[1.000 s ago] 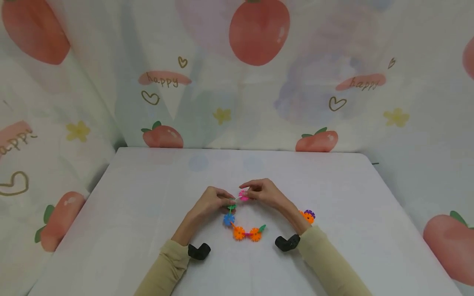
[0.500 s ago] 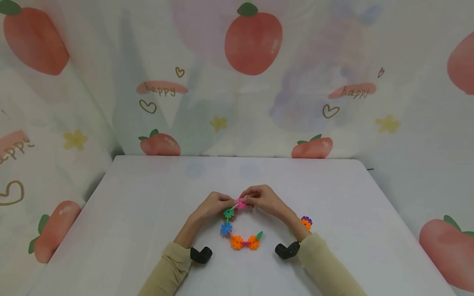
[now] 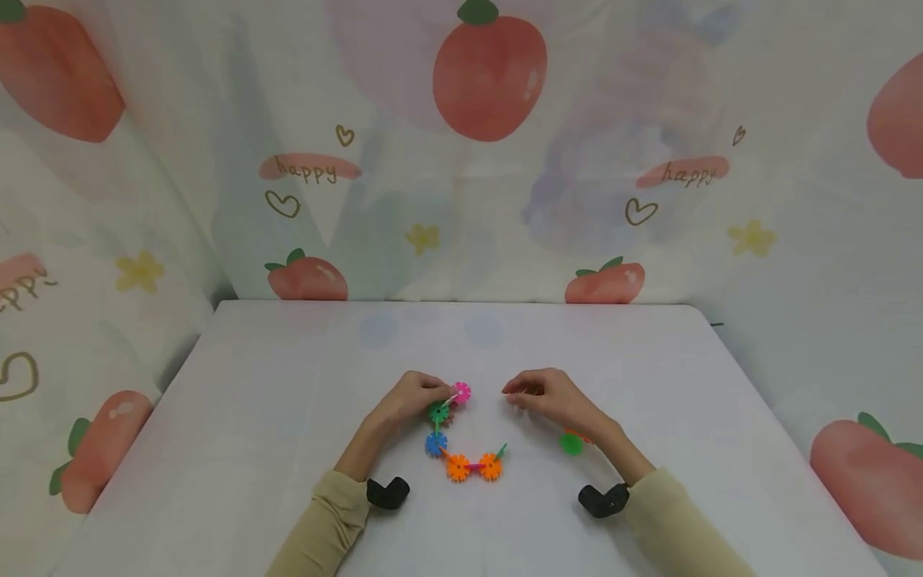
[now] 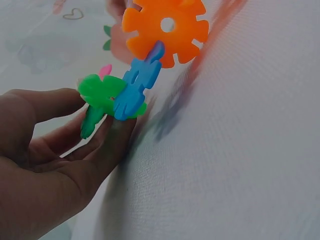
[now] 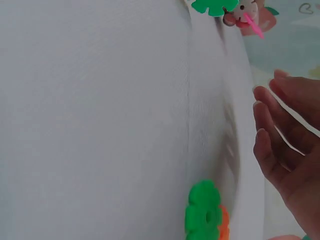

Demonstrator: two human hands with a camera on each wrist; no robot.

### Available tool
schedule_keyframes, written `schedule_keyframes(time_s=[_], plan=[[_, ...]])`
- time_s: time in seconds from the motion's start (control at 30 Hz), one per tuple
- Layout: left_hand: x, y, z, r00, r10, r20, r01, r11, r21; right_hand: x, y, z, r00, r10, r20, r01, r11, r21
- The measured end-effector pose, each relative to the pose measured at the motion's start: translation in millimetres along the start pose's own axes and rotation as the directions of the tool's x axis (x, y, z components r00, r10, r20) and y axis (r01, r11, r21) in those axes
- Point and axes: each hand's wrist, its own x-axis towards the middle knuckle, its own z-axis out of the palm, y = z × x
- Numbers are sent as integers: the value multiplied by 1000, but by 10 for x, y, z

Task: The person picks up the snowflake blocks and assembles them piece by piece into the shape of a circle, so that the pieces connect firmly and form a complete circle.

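My left hand (image 3: 411,398) pinches the upper end of a curved chain of interlocking snowflake discs. At that end, a pink disc (image 3: 461,392) joins a white disc (image 3: 449,400) seen edge-on. Below come a green disc (image 3: 438,413), a blue disc (image 3: 436,443), two joined orange discs (image 3: 457,467) and an edge-on green disc (image 3: 502,452). In the left wrist view, thumb and fingers grip near the green disc (image 4: 102,90), with the blue disc (image 4: 135,87) beside it. To the right of the chain, my right hand (image 3: 551,397) holds nothing, its fingers loosely bent.
Beside the right forearm lies a loose green disc (image 3: 572,443) with an orange piece (image 5: 224,222) against it, partly hidden by the forearm in the head view. The white table (image 3: 346,336) meets a fruit-printed cloth backdrop (image 3: 476,224).
My right hand has let go of the pink disc and moved right, away from the chain. The pink disc stays at the chain's upper end while my left hand keeps its grip.
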Motion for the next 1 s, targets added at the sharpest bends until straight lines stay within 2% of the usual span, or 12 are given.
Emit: schedule_keyframes(time_s=[0.17,0.33,0.47,0.57,0.73,1.0], plan=[[2,-4,-22,999,37,9,-37,999,4,-191,81,-137,1000,-14,-19,13,998,-68],[1,-10,-28,999,39,16,-39,999,-2,-358,181,-246,999,-18,-30,14,993,-118],[-15,-12,-23,999,31,8,-31,1000,1,-479,256,-314,1000,-21,10,22,989,-149],[-26,-18,-30,999,33,1,-33,999,6,-553,278,-341,999,4,48,5,985,-171],[-33,-20,-41,1000,24,-5,-24,999,23,-620,276,-334,996,31,78,-15,980,-197],[-38,-18,-16,1000,16,18,-16,1000,18,-624,284,-283,998,53,23,-48,984,-172]])
